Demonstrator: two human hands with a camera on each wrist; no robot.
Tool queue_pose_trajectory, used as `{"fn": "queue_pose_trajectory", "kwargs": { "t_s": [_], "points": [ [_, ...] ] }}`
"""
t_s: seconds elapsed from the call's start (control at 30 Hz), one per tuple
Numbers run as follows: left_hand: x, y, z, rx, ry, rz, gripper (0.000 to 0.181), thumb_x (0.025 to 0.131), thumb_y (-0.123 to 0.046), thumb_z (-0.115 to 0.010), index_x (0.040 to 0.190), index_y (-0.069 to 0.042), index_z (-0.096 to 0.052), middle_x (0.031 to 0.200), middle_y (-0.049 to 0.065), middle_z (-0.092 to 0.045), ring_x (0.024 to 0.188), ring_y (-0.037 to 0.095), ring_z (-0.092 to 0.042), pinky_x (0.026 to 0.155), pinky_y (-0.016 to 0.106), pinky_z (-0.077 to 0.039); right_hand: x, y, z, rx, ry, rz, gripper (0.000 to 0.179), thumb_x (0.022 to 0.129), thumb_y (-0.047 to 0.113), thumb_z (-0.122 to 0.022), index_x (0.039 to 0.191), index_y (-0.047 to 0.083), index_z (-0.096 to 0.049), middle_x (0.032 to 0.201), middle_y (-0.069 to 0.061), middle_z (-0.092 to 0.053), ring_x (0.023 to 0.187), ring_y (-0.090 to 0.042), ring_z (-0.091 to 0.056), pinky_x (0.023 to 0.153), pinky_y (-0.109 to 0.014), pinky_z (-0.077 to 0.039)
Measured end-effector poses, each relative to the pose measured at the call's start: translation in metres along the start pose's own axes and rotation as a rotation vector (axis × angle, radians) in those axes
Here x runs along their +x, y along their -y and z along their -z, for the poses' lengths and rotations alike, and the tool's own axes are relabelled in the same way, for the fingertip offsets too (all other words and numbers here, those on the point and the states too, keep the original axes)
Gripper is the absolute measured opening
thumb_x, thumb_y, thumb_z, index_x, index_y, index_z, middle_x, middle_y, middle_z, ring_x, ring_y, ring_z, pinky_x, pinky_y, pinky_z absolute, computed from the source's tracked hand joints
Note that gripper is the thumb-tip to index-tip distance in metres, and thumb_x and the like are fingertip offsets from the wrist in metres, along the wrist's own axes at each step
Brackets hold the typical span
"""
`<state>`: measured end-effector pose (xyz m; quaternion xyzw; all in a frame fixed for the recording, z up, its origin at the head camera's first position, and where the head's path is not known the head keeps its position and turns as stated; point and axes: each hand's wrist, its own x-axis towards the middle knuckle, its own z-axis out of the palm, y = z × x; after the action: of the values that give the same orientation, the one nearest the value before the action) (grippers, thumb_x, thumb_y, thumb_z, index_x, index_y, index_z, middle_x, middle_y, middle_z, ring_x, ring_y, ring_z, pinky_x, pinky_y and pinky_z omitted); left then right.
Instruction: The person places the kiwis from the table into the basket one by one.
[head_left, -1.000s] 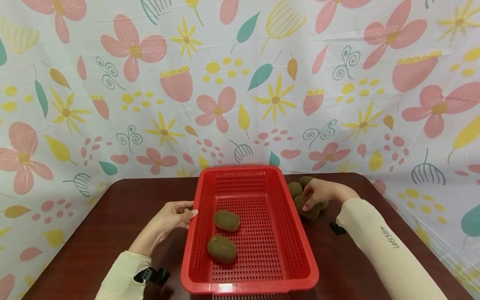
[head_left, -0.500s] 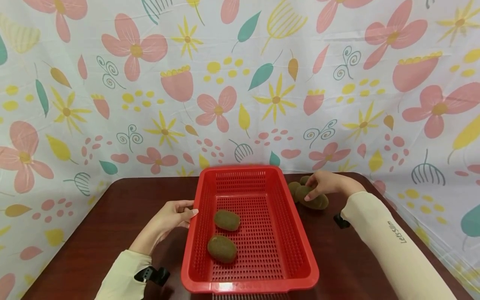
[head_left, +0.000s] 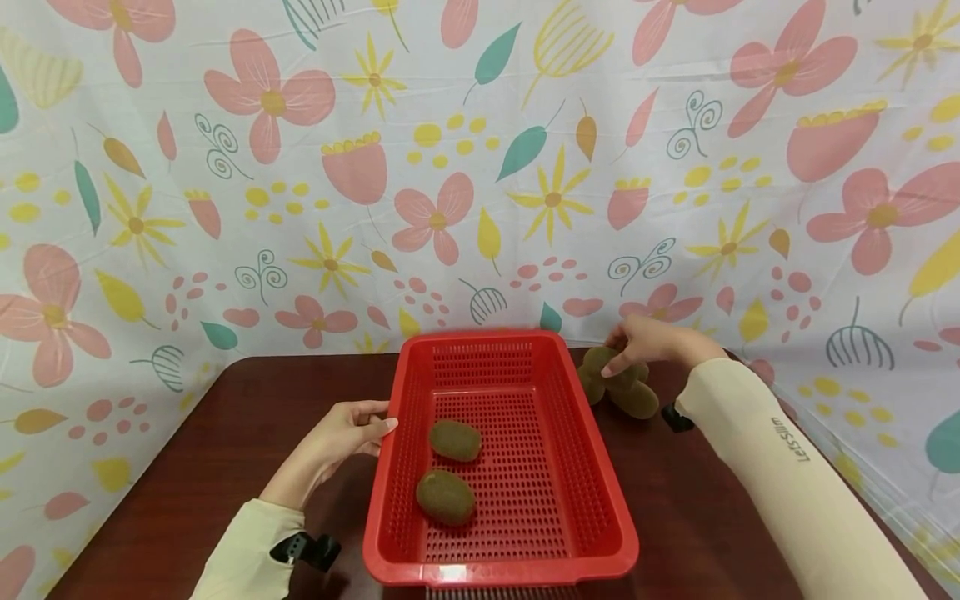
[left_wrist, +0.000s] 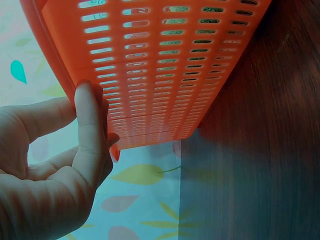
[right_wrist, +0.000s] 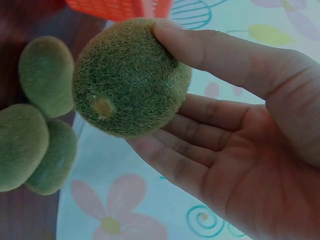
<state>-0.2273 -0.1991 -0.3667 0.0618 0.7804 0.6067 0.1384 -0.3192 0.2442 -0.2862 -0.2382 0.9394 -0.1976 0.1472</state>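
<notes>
In the head view, my left hand (head_left: 341, 442) grips the left side of a red plastic basket (head_left: 498, 571), thumb at its rim. Two brown kiwis, an upper one (head_left: 456, 440) and a lower one (head_left: 446, 497), lie in the basket's left half. Beyond its right side, my right hand (head_left: 660, 343) is over a small pile of kiwis. The right wrist view shows a fuzzy kiwi (right_wrist: 127, 80) pinched between that thumb and the fingers, raised beside the others. One loose kiwi (head_left: 636, 402) lies at the pile's near side; the hand partly hides the rest.
A dark reddish-brown table (head_left: 225, 442) carries everything. Its far edge meets a white curtain (head_left: 450, 275) printed with flowers and leaves. The basket's perforated wall (left_wrist: 165, 80) stands close to my left fingers.
My right hand has moved toward the back of the table, from the near kiwis to the far part of the pile. The pile's kiwis have shifted. My left hand and the basket stay put.
</notes>
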Motion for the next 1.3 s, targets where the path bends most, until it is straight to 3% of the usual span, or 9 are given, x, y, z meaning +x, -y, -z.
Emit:
{"fn": "queue_pose_trajectory", "kwargs": {
  "t_s": [0.17,0.3,0.4,0.53,0.63,0.7,0.97,1.1,1.3],
  "points": [
    [-0.001,-0.001,0.0,-0.004,-0.005,0.002,0.05,0.096,-0.012,-0.06,0.137,0.012,-0.043,0.096,0.016,-0.063,0.076,0.023,-0.067,0.073,0.037,-0.058,0.005,0.015,0.008,-0.015,-0.024,0.027,0.026,0.08,0.022,-0.078,0.092,0.0,-0.071,0.066,0.002,-0.055,0.059,-0.012,-0.044,0.058,-0.027,-0.038],
    [-0.001,0.0,0.0,-0.008,-0.003,0.005,0.052,0.096,-0.012,-0.06,0.138,0.013,-0.041,0.098,0.017,-0.063,0.077,0.023,-0.067,0.073,0.037,-0.058,0.01,0.027,0.011,-0.029,-0.036,0.014,0.036,0.081,0.024,-0.077,0.105,-0.003,-0.07,0.088,-0.01,-0.067,0.078,-0.021,-0.06,0.071,-0.036,-0.051],
    [0.0,0.001,0.0,-0.005,-0.011,0.01,0.051,0.096,-0.012,-0.06,0.137,0.013,-0.042,0.098,0.017,-0.063,0.077,0.023,-0.067,0.073,0.037,-0.058,0.015,0.035,0.013,-0.031,-0.052,0.005,0.047,0.082,0.025,-0.077,0.116,-0.005,-0.066,0.109,-0.018,-0.067,0.097,-0.028,-0.062,0.083,-0.044,-0.052],
    [0.0,0.0,-0.002,0.011,-0.035,0.023,0.051,0.095,-0.012,-0.061,0.137,0.011,-0.044,0.094,0.015,-0.063,0.076,0.022,-0.067,0.073,0.038,-0.058,0.025,0.047,0.014,-0.026,-0.066,0.04,0.032,0.081,0.023,-0.077,0.101,-0.001,-0.07,0.088,-0.006,-0.068,0.078,-0.018,-0.06,0.072,-0.034,-0.051],
    [-0.001,0.0,-0.002,0.019,-0.044,0.023,0.051,0.094,-0.013,-0.062,0.137,0.01,-0.044,0.093,0.014,-0.063,0.076,0.022,-0.066,0.072,0.038,-0.058,0.032,0.057,0.014,-0.05,-0.082,0.079,0.022,0.081,0.021,-0.077,0.083,0.002,-0.066,0.069,0.001,-0.055,0.063,-0.013,-0.046,0.06,-0.028,-0.041],
    [0.0,0.0,-0.003,0.019,-0.045,0.019,0.051,0.094,-0.013,-0.062,0.137,0.011,-0.044,0.094,0.014,-0.063,0.076,0.022,-0.067,0.072,0.038,-0.058,0.036,0.065,0.014,-0.056,-0.084,0.09,0.022,0.081,0.021,-0.077,0.08,0.003,-0.063,0.066,0.0,-0.049,0.061,-0.014,-0.042,0.059,-0.028,-0.036],
    [0.0,0.001,-0.001,0.011,-0.029,0.009,0.052,0.095,-0.012,-0.061,0.137,0.012,-0.043,0.096,0.016,-0.064,0.078,0.024,-0.067,0.073,0.039,-0.058,0.059,0.09,0.003,-0.051,-0.093,0.089,0.037,0.082,0.02,-0.076,0.109,-0.004,-0.068,0.091,-0.008,-0.069,0.077,-0.018,-0.06,0.074,-0.034,-0.052],
    [0.0,0.002,-0.001,0.012,-0.036,0.011,0.052,0.095,-0.012,-0.061,0.137,0.012,-0.043,0.095,0.015,-0.063,0.077,0.023,-0.067,0.073,0.039,-0.058,0.071,0.1,-0.008,-0.029,-0.097,0.105,0.04,0.082,0.018,-0.076,0.113,-0.006,-0.067,0.096,-0.011,-0.07,0.081,-0.019,-0.063,0.076,-0.034,-0.054],
    [0.0,0.001,-0.002,0.015,-0.039,0.013,0.053,0.095,-0.013,-0.062,0.138,0.011,-0.043,0.094,0.015,-0.062,0.076,0.023,-0.067,0.073,0.04,-0.058,0.088,0.113,-0.024,0.032,-0.08,0.116,0.038,0.082,0.015,-0.076,0.113,-0.006,-0.067,0.095,-0.013,-0.07,0.077,-0.018,-0.065,0.068,-0.029,-0.056]
  ]
}}
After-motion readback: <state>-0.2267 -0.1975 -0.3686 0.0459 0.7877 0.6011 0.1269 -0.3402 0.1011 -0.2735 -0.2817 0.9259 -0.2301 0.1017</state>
